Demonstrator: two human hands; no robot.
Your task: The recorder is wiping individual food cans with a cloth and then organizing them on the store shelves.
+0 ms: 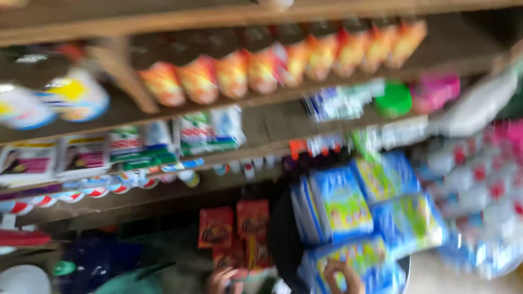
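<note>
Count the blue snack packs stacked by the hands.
5 blue packs visible, blurred: upper left, a darker one edge-on behind it, upper right, middle right, bottom touched by the right hand. More may be hidden behind.

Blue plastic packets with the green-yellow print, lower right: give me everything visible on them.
The blue plastic packets with green-yellow print are glossy, soft-looking pouches, several of them overlapping in a loose cluster below the wooden shelves. They tilt at differing angles, fronts facing the camera. Motion blur hides the printed detail. At the bottom edge, a hand lies against the lowest packet; which hand it is cannot be told. Red packets lie just to their left.
</note>
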